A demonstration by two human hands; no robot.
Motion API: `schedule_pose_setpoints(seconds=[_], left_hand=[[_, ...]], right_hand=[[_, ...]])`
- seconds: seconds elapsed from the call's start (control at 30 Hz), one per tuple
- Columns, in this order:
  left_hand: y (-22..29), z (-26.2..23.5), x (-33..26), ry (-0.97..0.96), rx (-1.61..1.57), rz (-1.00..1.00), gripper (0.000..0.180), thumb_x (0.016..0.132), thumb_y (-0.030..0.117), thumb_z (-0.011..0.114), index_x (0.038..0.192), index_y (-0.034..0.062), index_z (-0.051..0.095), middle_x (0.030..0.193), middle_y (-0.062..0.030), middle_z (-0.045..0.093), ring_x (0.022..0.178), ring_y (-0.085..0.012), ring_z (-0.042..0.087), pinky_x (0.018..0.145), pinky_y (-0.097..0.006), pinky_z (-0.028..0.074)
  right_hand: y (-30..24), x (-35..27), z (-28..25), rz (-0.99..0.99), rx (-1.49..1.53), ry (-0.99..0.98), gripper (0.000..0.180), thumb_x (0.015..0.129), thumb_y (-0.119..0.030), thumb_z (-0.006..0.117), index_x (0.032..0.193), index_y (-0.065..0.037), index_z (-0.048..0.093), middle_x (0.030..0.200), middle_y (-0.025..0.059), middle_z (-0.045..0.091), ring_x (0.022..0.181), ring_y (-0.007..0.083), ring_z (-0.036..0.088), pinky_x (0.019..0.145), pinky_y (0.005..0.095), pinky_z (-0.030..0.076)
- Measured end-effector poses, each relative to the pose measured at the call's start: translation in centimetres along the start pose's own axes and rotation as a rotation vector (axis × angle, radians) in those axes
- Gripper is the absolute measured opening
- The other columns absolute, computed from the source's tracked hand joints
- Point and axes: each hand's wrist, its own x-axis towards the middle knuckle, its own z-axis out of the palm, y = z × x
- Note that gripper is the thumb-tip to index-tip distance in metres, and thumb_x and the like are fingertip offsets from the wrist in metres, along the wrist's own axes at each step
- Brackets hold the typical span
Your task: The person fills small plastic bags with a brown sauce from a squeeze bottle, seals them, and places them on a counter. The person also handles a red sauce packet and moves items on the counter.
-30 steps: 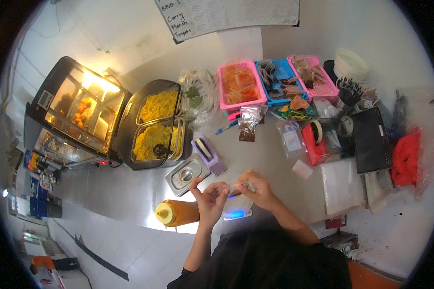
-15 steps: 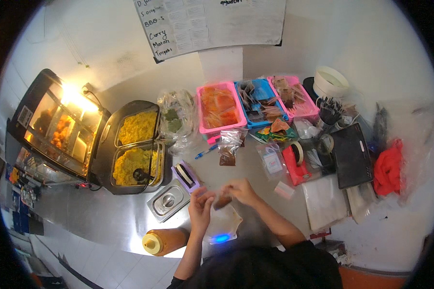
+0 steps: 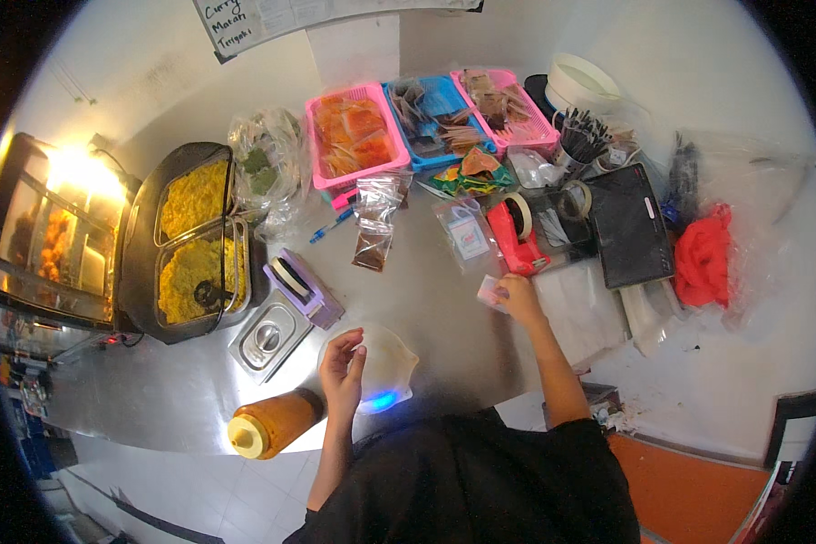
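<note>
Reaching out to the right of centre, the right hand (image 3: pixel 519 299) closes its fingertips on a small pale packet (image 3: pixel 490 294) lying flat on the steel counter (image 3: pixel 426 272), just below the red tape dispenser (image 3: pixel 515 238). That packet sits to the right and slightly up-frame from the left hand (image 3: pixel 343 364), so the right hand is clearly the nearer one. The left hand hangs with fingers curled and pinched together at the left edge of a clear plastic container (image 3: pixel 381 367) near the lower centre; whether it actually grips anything I cannot tell. The two hands are well apart.

Counting: one orange squeeze bottle (image 3: pixel 270 424) lying on its side at lower left, long axis pointing left, two pink baskets (image 3: pixel 358 136) and one blue basket (image 3: pixel 432 122) along the top, and two trays of yellow food (image 3: pixel 193 234) at left.
</note>
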Motion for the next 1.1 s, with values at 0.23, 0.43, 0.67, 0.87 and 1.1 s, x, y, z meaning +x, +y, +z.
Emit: schedule_pose_setpoints(seconds=[0.23, 0.43, 0.67, 0.87, 1.1], left_hand=[[0.9, 2.0, -1.4, -0.104, 0.083, 0.026, 0.016, 0.076, 0.004, 0.052, 0.092, 0.0032, 0.05, 0.098, -0.0075, 0.055, 0.091, -0.0148, 0.05, 0.077, -0.026, 0.038], [2.0, 3.0, -2.5, -0.162, 0.207, 0.087, 0.016, 0.077, 0.008, 0.053, 0.092, 0.0016, 0.052, 0.095, -0.0071, 0.056, 0.088, -0.0125, 0.051, 0.074, -0.025, 0.04], [2.6, 4.5, -3.9, -0.01, -0.153, 0.07, 0.013, 0.079, 0.005, 0.051, 0.091, 0.0005, 0.051, 0.083, -0.0044, 0.055, 0.077, -0.0102, 0.052, 0.068, -0.022, 0.042], [2.2, 1.5, -6.2, 0.319, -0.32, 0.08, 0.01, 0.078, 0.003, 0.052, 0.086, -0.0017, 0.051, 0.081, -0.0052, 0.055, 0.075, -0.0094, 0.053, 0.068, -0.022, 0.043], [2.7, 0.2, -9.5, 0.456, 0.044, 0.028, 0.01, 0.072, 0.0, 0.059, 0.08, -0.0025, 0.054, 0.076, -0.0064, 0.058, 0.068, -0.0102, 0.055, 0.063, -0.021, 0.046]], right_hand=[[-0.4, -0.4, 1.3, 0.113, 0.069, 0.511, 0.011, 0.067, -0.004, 0.056, 0.077, 0.001, 0.056, 0.074, 0.014, 0.056, 0.07, 0.0276, 0.055, 0.064, 0.0329, 0.043], [-4.5, -0.3, -1.8, 0.099, 0.199, 0.802, 0.012, 0.07, -0.005, 0.058, 0.081, -0.002, 0.055, 0.073, 0.0101, 0.057, 0.065, 0.0208, 0.055, 0.061, 0.0291, 0.044], [-19.6, -5.3, 0.1, -0.618, 0.306, 0.516, 0.029, 0.063, 0.0, 0.064, 0.089, 0.002, 0.052, 0.083, 0.0106, 0.057, 0.07, 0.0209, 0.056, 0.062, 0.0283, 0.046], [-24.4, -7.8, 1.5, -0.654, 0.563, 0.218, 0.032, 0.067, 0.0, 0.059, 0.097, 0.003, 0.049, 0.093, 0.0145, 0.052, 0.076, 0.025, 0.055, 0.068, 0.0301, 0.046], [-23.8, -7.7, 4.4, -0.222, 1.1, -0.282, 0.016, 0.073, -0.008, 0.058, 0.086, 0.002, 0.056, 0.082, 0.0088, 0.058, 0.071, 0.0134, 0.056, 0.065, 0.0241, 0.046]])
